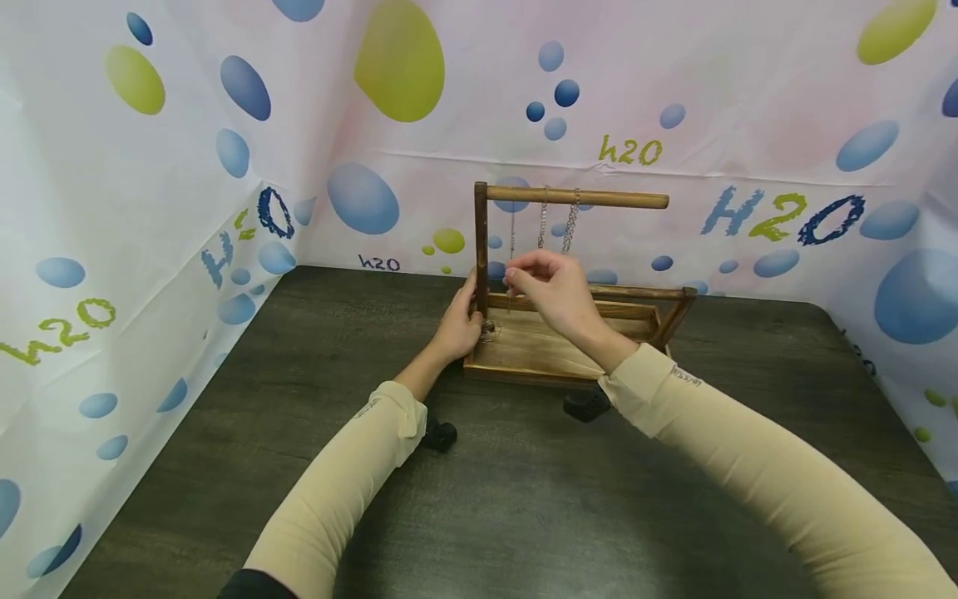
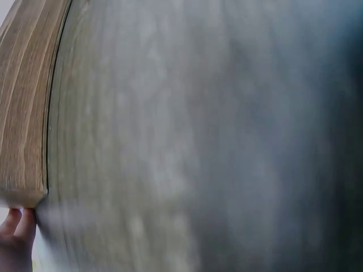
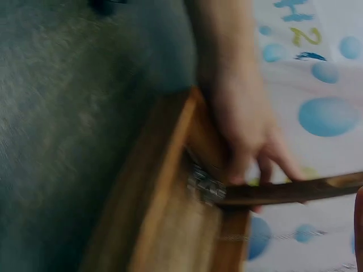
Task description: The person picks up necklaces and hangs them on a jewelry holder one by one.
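Observation:
A wooden jewelry stand (image 1: 539,359) has a low tray, a left post (image 1: 481,233) and a top bar (image 1: 629,200). My left hand (image 1: 455,326) grips the foot of that post, with thumb and fingers on either side in the right wrist view. With bent fingertips, my right hand (image 1: 560,295) pinches a thin chain necklace (image 1: 512,229) hanging from the bar's left part. Two more chains, one thin (image 1: 543,218) and one thicker (image 1: 572,220), hang to its right; the right hand hides their lower ends. A small silvery heap (image 3: 207,184) lies in the tray corner, blurred.
The stand sits toward the back of a dark wood-grain table (image 1: 494,499). Behind it hangs a white backdrop (image 1: 479,133) with blue and green spots. A lower wooden rail (image 1: 677,294) rises at the tray's right. Black wrist devices (image 1: 587,405) hang under both forearms.

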A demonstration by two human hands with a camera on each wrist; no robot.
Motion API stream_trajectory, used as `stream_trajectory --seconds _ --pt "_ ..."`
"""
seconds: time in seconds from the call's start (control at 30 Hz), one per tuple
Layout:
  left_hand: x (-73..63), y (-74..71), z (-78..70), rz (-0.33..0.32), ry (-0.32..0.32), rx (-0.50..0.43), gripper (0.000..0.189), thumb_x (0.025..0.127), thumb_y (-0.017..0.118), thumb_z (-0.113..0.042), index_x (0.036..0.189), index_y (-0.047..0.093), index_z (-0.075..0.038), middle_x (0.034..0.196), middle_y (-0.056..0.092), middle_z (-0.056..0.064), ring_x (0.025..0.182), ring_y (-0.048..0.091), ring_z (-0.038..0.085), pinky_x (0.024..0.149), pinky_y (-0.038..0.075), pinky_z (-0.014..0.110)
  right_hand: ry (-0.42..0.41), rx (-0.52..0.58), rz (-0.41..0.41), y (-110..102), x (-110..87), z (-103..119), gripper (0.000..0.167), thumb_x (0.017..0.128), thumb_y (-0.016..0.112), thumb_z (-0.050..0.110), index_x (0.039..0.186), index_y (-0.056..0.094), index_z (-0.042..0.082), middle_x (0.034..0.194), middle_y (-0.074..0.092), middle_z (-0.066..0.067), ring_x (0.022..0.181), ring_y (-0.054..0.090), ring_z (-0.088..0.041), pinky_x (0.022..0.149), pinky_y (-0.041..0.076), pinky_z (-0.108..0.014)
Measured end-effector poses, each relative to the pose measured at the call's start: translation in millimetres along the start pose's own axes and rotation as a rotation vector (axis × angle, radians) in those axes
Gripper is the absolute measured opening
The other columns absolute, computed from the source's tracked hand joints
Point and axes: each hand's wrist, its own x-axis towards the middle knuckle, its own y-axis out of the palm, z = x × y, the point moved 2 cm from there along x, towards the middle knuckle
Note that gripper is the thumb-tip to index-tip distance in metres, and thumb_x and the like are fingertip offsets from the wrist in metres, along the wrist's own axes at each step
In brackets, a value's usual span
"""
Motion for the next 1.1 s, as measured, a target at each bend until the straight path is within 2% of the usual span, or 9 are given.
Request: stream_trajectory --seconds 0.13,0.23,0.43,0.53,0.7,0.93,1.1 --pt "1.2 -0.4 -0.1 0.027 0.029 -0.030 0.086 0.096 0.041 0.013 0.164 0.006 -0.025 0.157 0.029 0.020 0.143 0.034 0.037 0.112 0.032 0.050 0.051 -0.009 0.025 16 -6.6 -20 0.015 0.097 0.064 0.005 0.106 0.073 -0.003 0.096 0.072 -0.021 0.079 0.070 -0.031 0.069 0.058 -0.040" --pt "2.3 -0.4 -0.3 0.038 0.034 -0.042 0.085 0.096 0.041 0.013 0.164 0.006 -0.024 0.158 0.028 0.020 0.143 0.034 0.036 0.112 0.033 0.050 0.095 -0.038 0.048 25 -10.9 -37 0.017 0.097 0.065 0.005 0.107 0.072 -0.005 0.093 0.072 -0.022 0.080 0.070 -0.037 0.070 0.057 -0.046" --pt "3.9 -0.4 0.1 0.047 0.001 -0.038 0.082 0.098 0.042 0.011 0.164 0.006 -0.021 0.166 0.013 0.012 0.145 0.030 0.032 0.114 0.031 0.044 0.143 -0.227 0.115 36 -14.9 -65 0.016 0.095 0.068 0.008 0.107 0.075 -0.001 0.096 0.074 -0.015 0.078 0.070 -0.033 0.066 0.056 -0.036" --pt "4.6 -0.3 1.0 0.049 0.002 -0.039 0.081 0.098 0.042 0.010 0.164 0.006 -0.021 0.166 0.013 0.011 0.146 0.030 0.032 0.114 0.031 0.043 0.160 -0.309 0.155 40 -14.7 -77 0.015 0.095 0.069 0.008 0.105 0.077 0.000 0.100 0.074 -0.013 0.082 0.070 -0.028 0.070 0.055 -0.034" --pt "4.8 0.0 1.5 0.044 0.010 -0.048 0.082 0.097 0.042 0.012 0.164 0.009 -0.021 0.166 0.014 0.011 0.145 0.031 0.032 0.115 0.030 0.043 0.160 -0.381 0.188 44 -12.7 -87 0.013 0.092 0.071 0.005 0.100 0.077 -0.002 0.098 0.074 -0.014 0.087 0.070 -0.027 0.079 0.055 -0.039" --pt "4.3 -1.1 1.8 0.051 -0.011 -0.057 0.081 0.098 0.041 0.010 0.164 0.007 -0.022 0.166 0.016 0.011 0.146 0.029 0.030 0.115 0.030 0.042 0.130 -0.451 0.221 50 -6.0 -95 0.010 0.090 0.071 0.004 0.093 0.077 -0.003 0.089 0.074 -0.013 0.081 0.069 -0.026 0.076 0.054 -0.039" --pt "3.1 -5.1 3.2 0.045 -0.021 -0.067 0.081 0.098 0.041 0.011 0.164 0.007 -0.021 0.166 0.013 0.010 0.146 0.029 0.031 0.115 0.030 0.041 0.152 -0.475 0.229 55 -1.6 -96 0.010 0.090 0.070 0.004 0.091 0.078 -0.002 0.087 0.074 -0.011 0.081 0.068 -0.025 0.076 0.054 -0.039"
